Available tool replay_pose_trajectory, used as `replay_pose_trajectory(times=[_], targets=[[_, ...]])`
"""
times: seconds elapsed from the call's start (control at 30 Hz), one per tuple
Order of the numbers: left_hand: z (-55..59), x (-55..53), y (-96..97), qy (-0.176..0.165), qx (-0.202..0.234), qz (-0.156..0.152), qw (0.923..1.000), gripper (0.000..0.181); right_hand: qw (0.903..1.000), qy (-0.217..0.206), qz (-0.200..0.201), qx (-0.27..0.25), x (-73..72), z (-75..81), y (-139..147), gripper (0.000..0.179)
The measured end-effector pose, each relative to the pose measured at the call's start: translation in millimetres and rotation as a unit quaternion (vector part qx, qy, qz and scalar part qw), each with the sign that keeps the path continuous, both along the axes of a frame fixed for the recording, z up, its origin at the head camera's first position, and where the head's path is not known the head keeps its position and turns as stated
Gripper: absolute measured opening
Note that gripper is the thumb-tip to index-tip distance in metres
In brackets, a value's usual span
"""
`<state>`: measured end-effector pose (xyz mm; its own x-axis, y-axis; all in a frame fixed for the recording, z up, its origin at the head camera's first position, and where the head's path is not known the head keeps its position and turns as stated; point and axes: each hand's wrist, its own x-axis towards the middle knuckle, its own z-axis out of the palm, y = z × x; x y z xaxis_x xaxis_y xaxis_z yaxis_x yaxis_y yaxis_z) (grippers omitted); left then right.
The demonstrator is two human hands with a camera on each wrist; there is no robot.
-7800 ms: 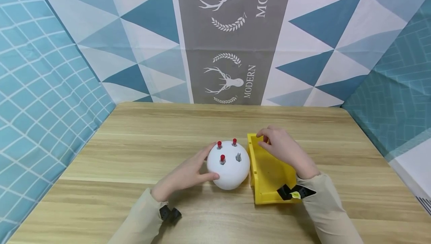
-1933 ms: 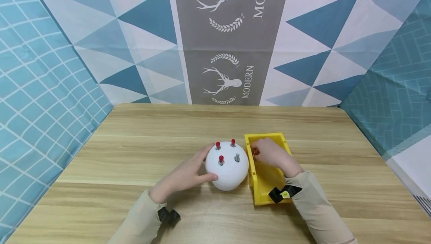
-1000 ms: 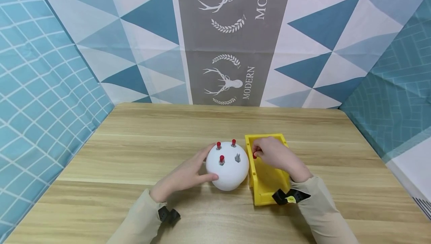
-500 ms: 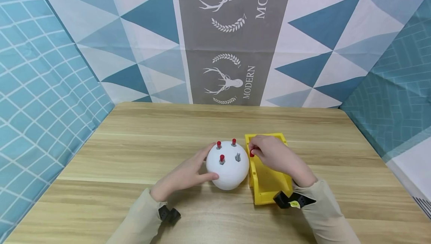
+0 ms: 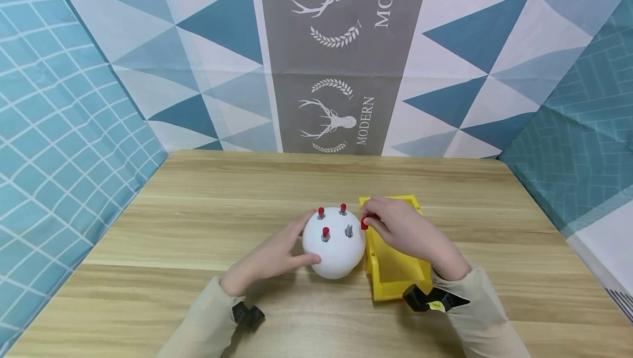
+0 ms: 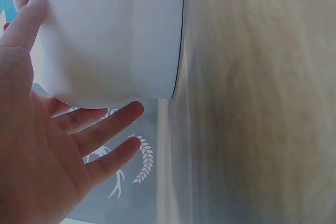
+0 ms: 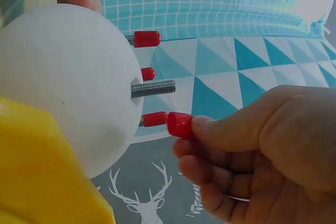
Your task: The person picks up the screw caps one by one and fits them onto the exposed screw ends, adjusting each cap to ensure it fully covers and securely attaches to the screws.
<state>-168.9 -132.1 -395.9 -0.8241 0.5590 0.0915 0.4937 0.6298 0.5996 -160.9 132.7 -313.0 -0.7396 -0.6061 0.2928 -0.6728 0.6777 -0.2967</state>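
Note:
A white dome (image 5: 333, 262) stands on the table, its flat base showing in the left wrist view. Three red rubber caps, one of them a front cap (image 5: 326, 233), cover studs on its top. A fourth threaded stud (image 7: 155, 88) is bare metal. My left hand (image 5: 272, 259) rests on the dome's left side, thumb and straight fingers spread against it. Between thumb and forefinger, my right hand (image 5: 407, 226) pinches another red rubber cap (image 7: 179, 125). Its hollow end faces the dome, a short way to the right of the bare stud and apart from it.
A yellow bin (image 5: 395, 289) stands right beside the dome, partly under my right hand and forearm. Both rest on a wooden table (image 5: 222, 182). Patterned cloth (image 5: 326, 56) hangs behind the table.
My right hand has gone into the yellow bin, taken a red cap and lifted it out leftward to beside the dome. The left hand has kept its place on the dome.

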Motion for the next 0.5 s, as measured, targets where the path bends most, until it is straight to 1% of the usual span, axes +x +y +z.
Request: replay_pose_trajectory(times=[0.1, 0.27, 0.33, 0.5], targets=[[0.4, 0.3, 0.0, -0.003, -0.001, 0.002, 1.0000, 0.096, 0.9998, 0.015, -0.004, -0.010, 1.4, -0.1, -2, 0.006], [0.6, 0.6, -0.5, -0.001, 0.001, 0.002, 1.0000, 0.095, 0.9989, 0.040, 0.004, -0.025, 2.3, -1.8, -7, 0.007], [0.0, 0.2, -0.8, 0.001, 0.002, 0.001, 1.0000, 0.094, 0.9987, 0.043, 0.006, -0.028, 2.3, -2.9, -9, 0.006], [-1.5, -0.6, -1.1, 0.002, 0.003, -0.001, 1.0000, 0.093, 0.9984, 0.042, -0.004, -0.039, 3.1, -4.6, -11, 0.007]])
